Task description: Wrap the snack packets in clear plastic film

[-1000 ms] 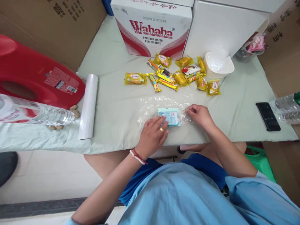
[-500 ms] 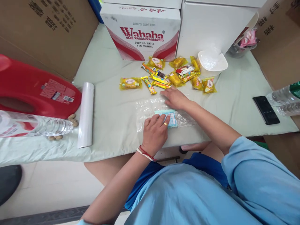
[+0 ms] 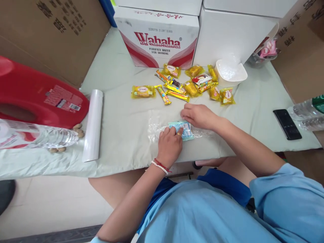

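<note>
A light-blue packet [image 3: 187, 129] lies on a crinkled sheet of clear plastic film [image 3: 155, 125] near the table's front edge. My left hand [image 3: 170, 145] is over the packet's left part, its bent fingers pressing and holding it down on the film. Just above and right of the packet is my right hand [image 3: 199, 116], its fingertips pinched together at the far edge of the film. Its fingers look closed on that edge, though the contact is partly hidden. Several yellow-wrapped snacks [image 3: 143, 91] and thin candy sticks [image 3: 178, 96] lie beyond my hands.
On the left are a roll of film [image 3: 93, 125], a red jug [image 3: 58, 98], a water bottle [image 3: 50, 135] and peanuts [image 3: 78, 130]. A white bowl [image 3: 231, 81] and a Wahaha carton [image 3: 162, 40] stand at the back. A phone [image 3: 287, 124] lies right, beside bottles [image 3: 305, 109].
My right hand has drawn back toward me and to the right, away from the candy sticks, and its fingers have come together. My left hand stays on the packet.
</note>
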